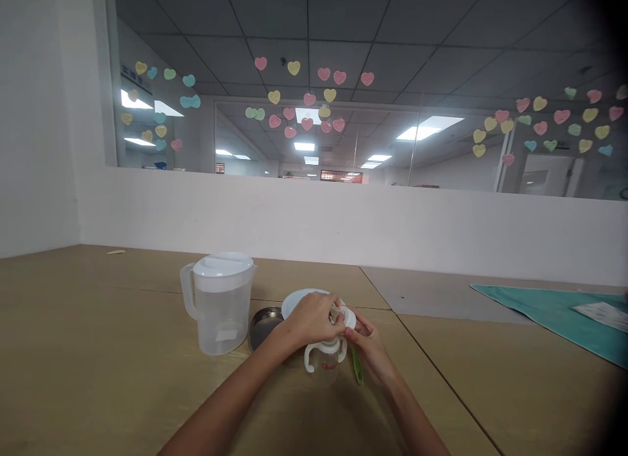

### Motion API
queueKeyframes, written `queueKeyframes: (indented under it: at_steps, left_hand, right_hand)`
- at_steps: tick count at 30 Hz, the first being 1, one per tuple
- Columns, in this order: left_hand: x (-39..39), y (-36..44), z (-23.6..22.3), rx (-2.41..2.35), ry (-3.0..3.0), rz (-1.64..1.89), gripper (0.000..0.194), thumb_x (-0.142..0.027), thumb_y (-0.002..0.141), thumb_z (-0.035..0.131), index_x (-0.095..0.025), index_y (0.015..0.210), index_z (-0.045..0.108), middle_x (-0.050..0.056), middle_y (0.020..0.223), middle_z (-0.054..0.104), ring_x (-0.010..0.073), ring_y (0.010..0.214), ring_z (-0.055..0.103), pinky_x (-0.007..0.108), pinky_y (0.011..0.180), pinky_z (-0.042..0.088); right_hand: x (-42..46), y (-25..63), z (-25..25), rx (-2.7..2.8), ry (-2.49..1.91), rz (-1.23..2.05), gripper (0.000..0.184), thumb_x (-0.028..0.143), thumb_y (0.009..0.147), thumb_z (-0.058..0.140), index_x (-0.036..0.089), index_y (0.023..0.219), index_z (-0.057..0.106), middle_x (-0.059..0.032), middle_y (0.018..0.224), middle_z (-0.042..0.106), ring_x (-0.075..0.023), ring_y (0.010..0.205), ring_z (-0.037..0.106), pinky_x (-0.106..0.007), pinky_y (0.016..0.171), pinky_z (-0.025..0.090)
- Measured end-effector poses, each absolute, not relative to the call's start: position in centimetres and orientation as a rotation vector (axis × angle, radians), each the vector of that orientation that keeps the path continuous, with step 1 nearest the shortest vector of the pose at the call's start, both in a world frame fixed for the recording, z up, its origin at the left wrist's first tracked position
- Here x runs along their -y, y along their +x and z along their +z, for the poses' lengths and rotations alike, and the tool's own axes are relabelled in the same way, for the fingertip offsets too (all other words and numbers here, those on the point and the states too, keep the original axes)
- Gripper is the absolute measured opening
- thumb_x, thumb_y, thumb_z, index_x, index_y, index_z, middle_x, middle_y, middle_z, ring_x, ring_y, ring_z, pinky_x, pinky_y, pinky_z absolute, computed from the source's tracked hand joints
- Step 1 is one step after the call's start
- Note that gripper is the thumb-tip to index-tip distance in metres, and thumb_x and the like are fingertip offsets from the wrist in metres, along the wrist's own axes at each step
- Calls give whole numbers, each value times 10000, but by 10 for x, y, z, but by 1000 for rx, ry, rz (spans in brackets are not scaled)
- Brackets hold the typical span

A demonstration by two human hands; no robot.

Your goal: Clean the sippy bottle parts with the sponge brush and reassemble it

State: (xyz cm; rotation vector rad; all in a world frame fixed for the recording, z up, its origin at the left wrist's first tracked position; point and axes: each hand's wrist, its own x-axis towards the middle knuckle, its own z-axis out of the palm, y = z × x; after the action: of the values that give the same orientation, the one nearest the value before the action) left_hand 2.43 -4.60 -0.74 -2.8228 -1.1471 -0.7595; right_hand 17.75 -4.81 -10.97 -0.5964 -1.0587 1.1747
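A small clear baby bottle (pixel 324 363) with white side handles stands on the wooden table (pixel 98 351) right in front of me. My left hand (pixel 310 320) is curled over its white cap and nipple from above. My right hand (pixel 369 347) pinches the right side of the cap with its fingertips. A green stick-like item (pixel 358 368) lies under my right hand beside the bottle. Behind the bottle sit a pale round lid (pixel 297 301) and a dark metal bowl (pixel 263 325).
A translucent white pitcher (pixel 222 302) with a lid and handle stands to the left of the bottle. A teal cloth (pixel 549 309) with a white packet (pixel 601 314) on it lies at the far right. A white wall with a window decorated by paper hearts runs behind the table.
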Motion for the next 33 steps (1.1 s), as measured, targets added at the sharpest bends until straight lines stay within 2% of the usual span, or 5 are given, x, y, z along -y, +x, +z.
queueKeyframes:
  at_steps: [9,18,23,28,33]
  left_hand:
    - [39,23,-9,1107,-2883,-839,219,-247,714,473,-191,862,624,-1,680,642,126,597,531,218,543,312]
    - [33,15,-6,1045,-3109,-916,247,-298,726,517,-176,894,651,-24,665,606,91,597,487,185,547,318]
    - [32,13,-6,1000,-3217,-936,275,-330,764,513,-160,916,665,-13,711,635,90,622,516,180,559,338]
    - [28,10,-6,925,-3329,-938,345,-382,827,473,-174,1038,652,12,847,682,109,698,553,191,618,379]
    - [27,6,-4,853,-3330,-926,385,-435,843,470,-218,1125,616,24,974,683,134,785,577,213,694,408]
  right_hand:
    - [43,180,-117,1089,-576,1188,595,321,570,809,207,1123,622,-55,896,697,-164,721,590,-264,624,436]
    - [48,180,-110,1063,-527,1204,536,307,554,814,215,1058,656,-37,882,691,-132,647,560,-233,567,413]
    - [50,182,-108,1060,-509,1198,509,307,565,803,219,1045,657,-49,952,682,-170,745,589,-260,640,449]
    - [48,183,-110,1015,-486,1220,469,296,584,796,218,1028,664,-27,878,678,-118,620,542,-236,589,447]
    - [45,183,-111,980,-462,1214,455,257,574,803,230,1010,675,-21,893,675,-109,616,532,-249,647,479]
